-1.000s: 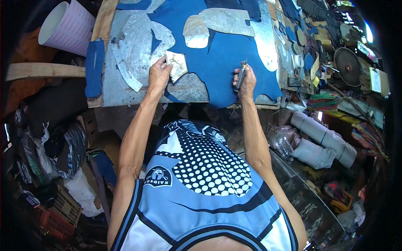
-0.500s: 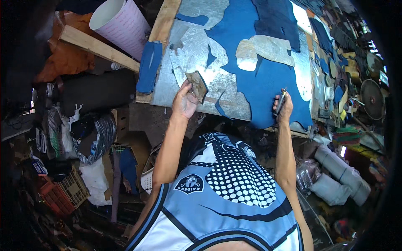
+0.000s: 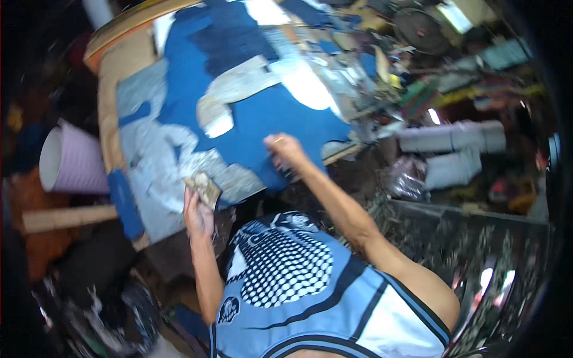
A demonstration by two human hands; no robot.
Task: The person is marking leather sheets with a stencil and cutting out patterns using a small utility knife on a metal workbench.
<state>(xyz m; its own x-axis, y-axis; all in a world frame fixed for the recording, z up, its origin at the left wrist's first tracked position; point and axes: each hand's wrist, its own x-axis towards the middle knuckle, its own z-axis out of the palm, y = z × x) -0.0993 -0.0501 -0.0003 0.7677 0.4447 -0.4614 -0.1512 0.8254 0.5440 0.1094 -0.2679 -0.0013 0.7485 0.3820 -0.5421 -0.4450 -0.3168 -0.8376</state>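
The picture is blurred by motion. A blue sheet (image 3: 268,113) lies on a work table, with grey cut-out template pieces (image 3: 239,83) spread over it. My left hand (image 3: 199,216) is at the table's near edge and pinches a small flat pale piece (image 3: 205,187) held upright. My right hand (image 3: 285,149) rests as a fist on the near edge of the blue sheet. Its fingers curl around a slim tool that hardly shows in the blur.
A lilac bucket (image 3: 68,161) lies on its side left of the table, above a wooden plank (image 3: 65,218). A blue strip (image 3: 125,203) hangs at the table's left edge. Pale rolls (image 3: 453,140) and cluttered shelves are on the right.
The view has swung, so the table now sits upper left. My left hand has lifted the small piece off the table toward me. My right hand stays at the sheet's edge.
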